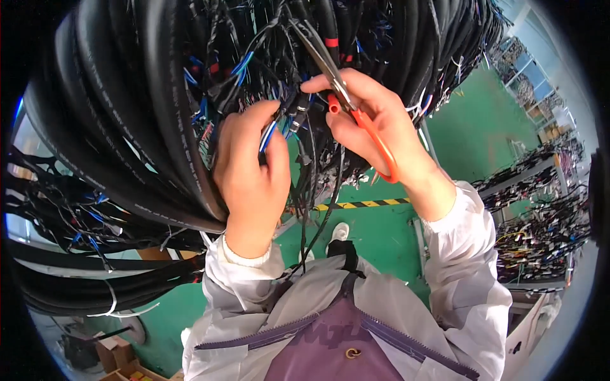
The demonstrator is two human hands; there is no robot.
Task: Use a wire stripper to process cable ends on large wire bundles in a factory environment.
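Note:
My right hand [375,120] is closed around a pair of scissors [382,147] with orange-red handles. Their metal blades point up and away to the left, into the hanging cables. A small red tube-like end [333,103] shows beside its thumb; I cannot tell what it belongs to. To the left, my left hand [251,168] pinches a bundle of blue and white wires [267,136] between thumb and fingers. Just between the two hands hang thin black cables with connectors [298,114]. The right index fingertip touches or nearly touches this black bundle.
Thick black cables [117,120] arch down on the left, close to my left arm. More wire harnesses hang on racks [540,222] at the right. A yellow-black striped bar [362,204] runs low ahead of me over the green floor [483,120]. Cardboard boxes [117,352] stand at lower left.

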